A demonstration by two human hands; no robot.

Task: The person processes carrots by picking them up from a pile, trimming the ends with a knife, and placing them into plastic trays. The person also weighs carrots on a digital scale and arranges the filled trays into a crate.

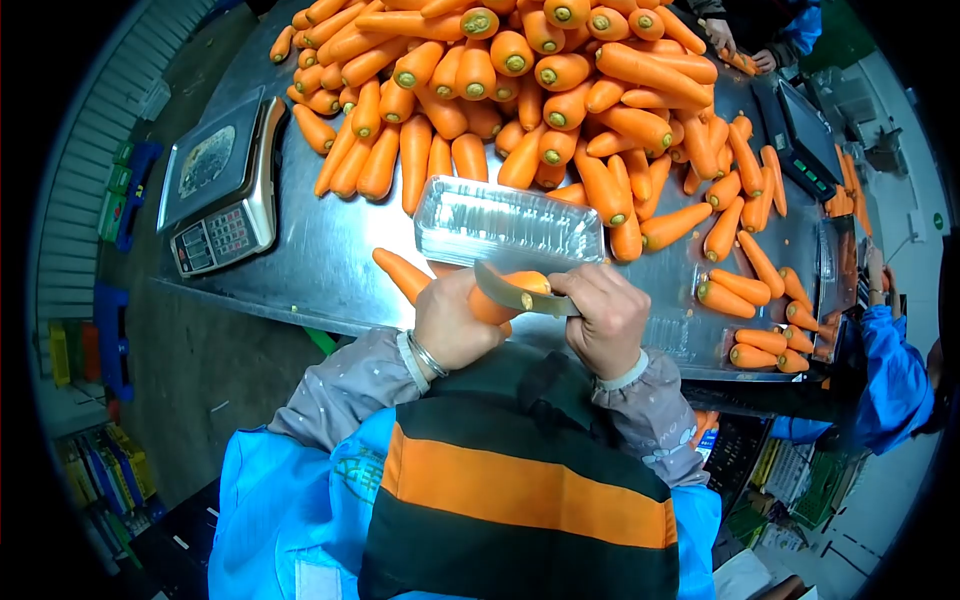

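Note:
My left hand (455, 322) is wrapped round a carrot (401, 273), whose pointed end sticks out past the knuckles to the left. At the carrot's thick end lies the blade of a knife (497, 287), and a small pale bit sits on the steel. My right hand (606, 312) grips the knife's handle, which the fingers mostly hide. More orange carrot shows just behind the blade, close to the right fingertips. Directly beyond both hands stands a stack of clear plastic trays (510, 222) on the metal table (310, 225).
A large heap of carrots (480, 75) covers the table's far side. A digital scale (225, 185) stands at left, another scale (797, 140) at right. Several carrots lie in clear trays near the right edge (760, 345). Co-workers' hands (722, 38) and a blue sleeve (885, 350) show at right.

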